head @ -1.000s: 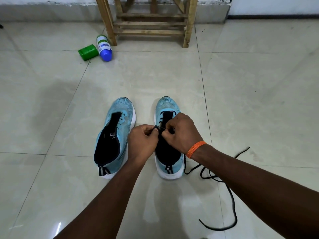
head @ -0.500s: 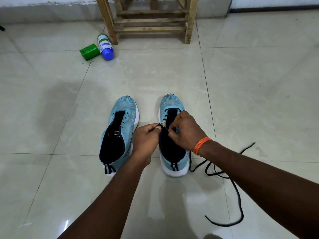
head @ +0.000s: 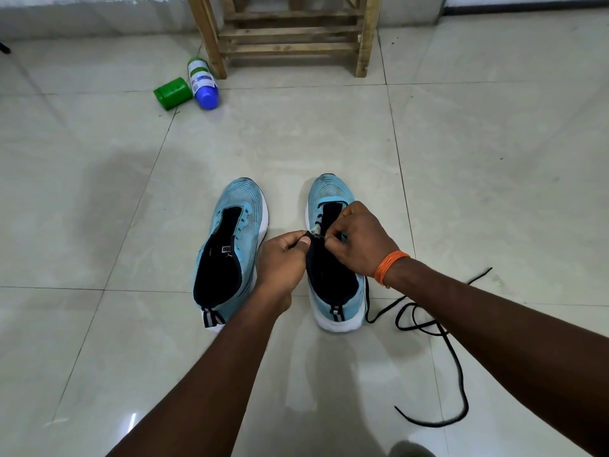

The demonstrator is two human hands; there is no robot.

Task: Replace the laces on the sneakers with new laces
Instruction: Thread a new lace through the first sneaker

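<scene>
Two light blue sneakers stand side by side on the tiled floor, toes pointing away from me. The left sneaker (head: 235,245) has no lace in its eyelets. Over the right sneaker (head: 329,282), my left hand (head: 283,258) pinches the edge of the upper by an eyelet. My right hand (head: 359,239), with an orange band at the wrist, pinches the tip of a black lace (head: 428,328) at that same spot. The rest of the lace trails from the shoe's right side and loops over the floor to the right.
A wooden stool (head: 290,34) stands at the back against the wall. A green container (head: 173,93) and a white bottle with a blue cap (head: 202,84) lie on the floor by its left leg. Pale glossy tiles (head: 494,159) stretch all around.
The view has drifted, so the shoes sit a little further right in the frame. Both hands stay at the same eyelet of the right sneaker, fingers working the lace tip.
</scene>
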